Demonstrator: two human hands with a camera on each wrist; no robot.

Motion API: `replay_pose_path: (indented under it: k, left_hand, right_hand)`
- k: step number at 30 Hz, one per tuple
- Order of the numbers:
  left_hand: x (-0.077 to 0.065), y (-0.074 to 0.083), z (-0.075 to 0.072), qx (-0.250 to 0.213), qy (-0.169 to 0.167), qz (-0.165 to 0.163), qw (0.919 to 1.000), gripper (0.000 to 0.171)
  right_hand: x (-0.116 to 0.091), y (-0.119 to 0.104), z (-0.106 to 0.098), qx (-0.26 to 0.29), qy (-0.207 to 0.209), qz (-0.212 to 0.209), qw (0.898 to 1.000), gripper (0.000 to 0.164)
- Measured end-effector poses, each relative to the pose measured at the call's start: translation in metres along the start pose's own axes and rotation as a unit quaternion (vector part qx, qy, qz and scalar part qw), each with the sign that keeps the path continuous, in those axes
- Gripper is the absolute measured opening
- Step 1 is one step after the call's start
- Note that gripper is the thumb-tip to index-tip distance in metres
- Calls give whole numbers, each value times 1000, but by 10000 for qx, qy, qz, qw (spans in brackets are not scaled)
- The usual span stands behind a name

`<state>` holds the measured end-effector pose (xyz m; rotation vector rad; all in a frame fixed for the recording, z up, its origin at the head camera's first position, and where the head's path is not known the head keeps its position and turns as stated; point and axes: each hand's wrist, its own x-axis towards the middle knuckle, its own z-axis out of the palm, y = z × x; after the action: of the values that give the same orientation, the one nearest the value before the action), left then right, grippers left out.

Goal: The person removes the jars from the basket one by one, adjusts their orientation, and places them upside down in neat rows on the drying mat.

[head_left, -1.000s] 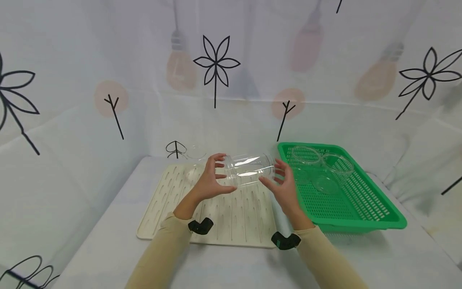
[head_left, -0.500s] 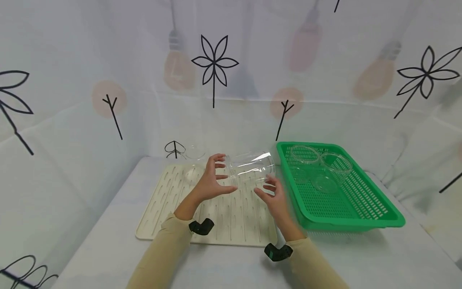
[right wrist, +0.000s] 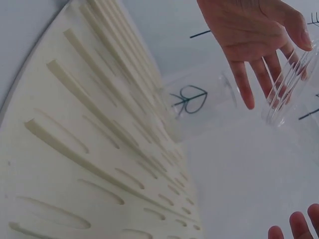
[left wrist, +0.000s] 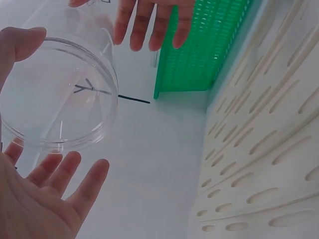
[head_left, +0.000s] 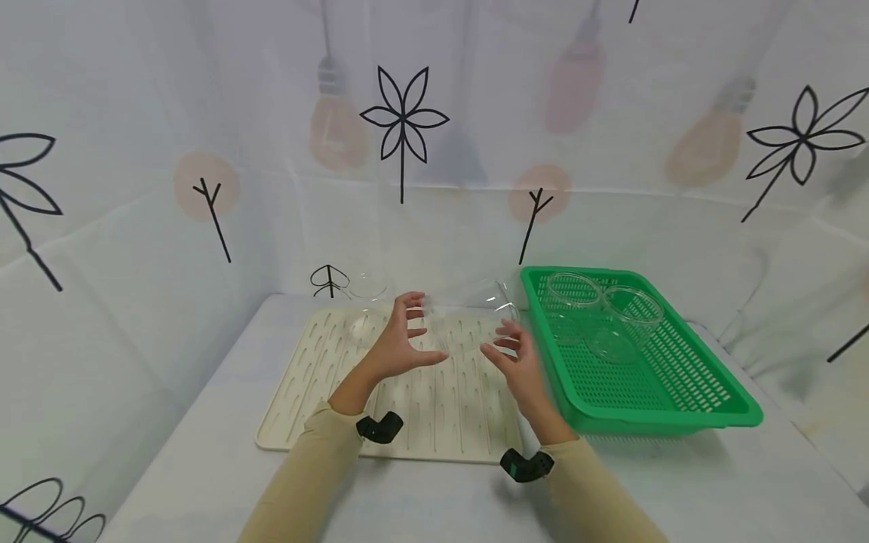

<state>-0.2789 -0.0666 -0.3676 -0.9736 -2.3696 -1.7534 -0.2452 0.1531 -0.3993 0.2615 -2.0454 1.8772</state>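
Observation:
A clear, wide-mouthed jar (head_left: 468,309) lies sideways in the air above a cream ridged drying mat (head_left: 434,411). My left hand (head_left: 397,343) grips its threaded mouth, thumb on one side of the rim and fingers on the other, as the left wrist view (left wrist: 55,94) shows. At the base end, my right hand (head_left: 519,369) is spread just under the jar, fingertips right at its lower edge. In the left wrist view the right fingers (left wrist: 154,25) hang nearly straight beside the jar. Behind my left hand, another clear jar (head_left: 363,324) stands on the mat.
To the right stands a green slotted basket (head_left: 679,392) holding clear jars, two of them plainly visible, including one jar (head_left: 634,305) near its right wall. A white covering lies over the table (head_left: 434,505); a printed cloth (head_left: 468,226) hangs behind it.
My right hand has come off the jar's base end and moved down and left, then slightly up. The jar's base end has risen a little; my left hand has stayed at the mouth.

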Motion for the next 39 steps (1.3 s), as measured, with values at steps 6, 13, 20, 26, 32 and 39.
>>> replay_pose_path:
  k: [6,13,20,26,32,39]
  left_hand:
    - [2,-11,2,230,140,73,9996,92]
    - [0,-13,2,447,149,-159,9988,88]
    - [-2,-17,3,527,-11,-79,9986,76]
    - [-2,-18,5,580,1,-221,9981,72]
    - [-5,-17,6,777,48,-560,9954,77]
    - [-9,-15,4,1336,246,-921,9864,89]
  right_hand:
    - [7,-6,-2,200,-101,-244,9995,57]
    - [13,-21,0,296,-380,-441,9979,61]
    - [16,-32,4,339,-705,-686,9946,70]
    - [19,-38,6,48,-903,-680,9936,79]
    - [22,-43,10,-317,-945,-610,9932,83]
    - [29,-43,12,-342,-1002,-537,9929,82]
